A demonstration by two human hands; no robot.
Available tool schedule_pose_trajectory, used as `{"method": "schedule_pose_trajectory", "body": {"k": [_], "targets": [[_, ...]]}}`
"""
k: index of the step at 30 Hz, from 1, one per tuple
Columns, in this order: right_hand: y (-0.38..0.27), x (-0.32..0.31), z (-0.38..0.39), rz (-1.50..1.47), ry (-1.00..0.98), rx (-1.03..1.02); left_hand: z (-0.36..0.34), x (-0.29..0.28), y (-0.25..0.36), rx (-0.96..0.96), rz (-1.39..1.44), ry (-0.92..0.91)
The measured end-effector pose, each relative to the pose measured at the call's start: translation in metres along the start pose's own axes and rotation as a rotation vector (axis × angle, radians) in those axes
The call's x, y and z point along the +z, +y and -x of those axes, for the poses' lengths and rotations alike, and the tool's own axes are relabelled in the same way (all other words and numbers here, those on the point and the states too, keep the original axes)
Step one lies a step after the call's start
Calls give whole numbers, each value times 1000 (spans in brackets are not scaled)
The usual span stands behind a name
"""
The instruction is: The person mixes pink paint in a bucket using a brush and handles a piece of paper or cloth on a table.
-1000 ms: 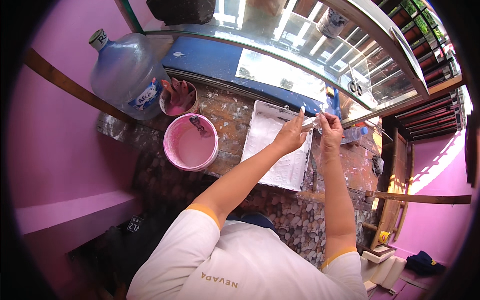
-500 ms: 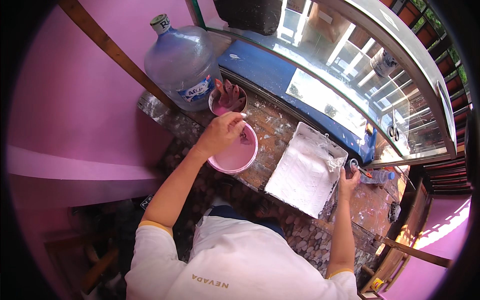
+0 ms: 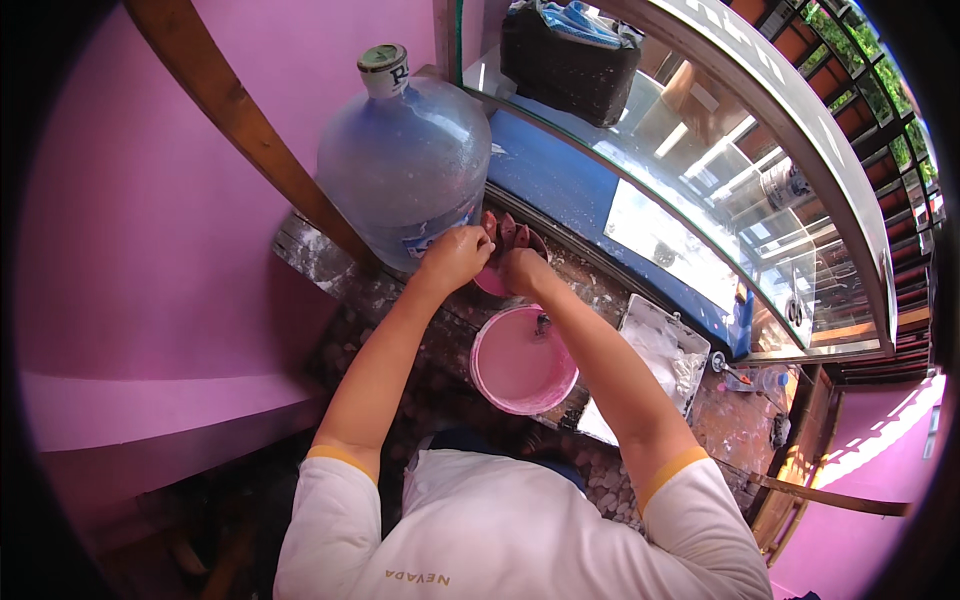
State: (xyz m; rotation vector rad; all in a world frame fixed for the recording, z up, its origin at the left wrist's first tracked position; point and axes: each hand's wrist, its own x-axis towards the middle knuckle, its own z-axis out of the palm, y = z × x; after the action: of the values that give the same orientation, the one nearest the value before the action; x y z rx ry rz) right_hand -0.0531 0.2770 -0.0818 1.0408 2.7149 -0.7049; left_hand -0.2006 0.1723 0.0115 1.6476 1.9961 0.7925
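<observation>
Both hands are at the small tub (image 3: 490, 282), nr the worktop's (image 3: 318, 255) far edge toward its L end. The hands block much of it; what shows is a pink inner wall, w/ reddish finger-like pieces (image 3: 509, 232) sticking up past the rim, exact kind unclear. L hand (image 3: 457, 256) is at the tub's L side, fingers curled in, tips close to those pieces; R hand (image 3: 523, 272) is over the near R side, back of hand up, its fingers mostly hidden. Can't tell how far open either is, or if it's got hold of anything. Big water jug (image 3: 400, 150) stands at the worktop's L end just beside the tub, its label partly cut off by L hand; contents hard to make out thru the cloudy plastic. Pink bucket (image 3: 528, 408) sits at the near edge, w/ pink liquid (image 3: 515, 362) inside & a dark-handled tool (image 3: 543, 324) vs the far inner wall, lower end unclear. R of that, white tray (image 3: 598, 422) is cut across by the R forearm (image 3: 610, 360); crumpled clear plastic (image 3: 688, 372) lies at its R side. Clear bottle (image 3: 768, 380) is toward the worktop's R end, w/ small stuff nearby too tiny to ID. Behind the far edge, glass cabinet (image 3: 700, 240) holds a black bag (image 3: 568, 68) w/ blue cloth (image 3: 580, 22) on top, cut off by the view's upper edge.
</observation>
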Motion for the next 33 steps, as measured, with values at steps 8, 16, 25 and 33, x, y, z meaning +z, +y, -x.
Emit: {"method": "schedule_pose_trajectory", "body": {"k": [8,16,25,33], "targets": [[-44,14,-23,148,-319,-115,51,-30,-28,-65,151,88],[-31,32,-54,1509,-472,-1032,67,-31,-39,-92,235,124],[-23,44,-54,422,-454,-408,81,-32,-50,-167,266,101],[-33,28,-54,518,-499,-481,84,-34,-54,-159,295,121]]}}
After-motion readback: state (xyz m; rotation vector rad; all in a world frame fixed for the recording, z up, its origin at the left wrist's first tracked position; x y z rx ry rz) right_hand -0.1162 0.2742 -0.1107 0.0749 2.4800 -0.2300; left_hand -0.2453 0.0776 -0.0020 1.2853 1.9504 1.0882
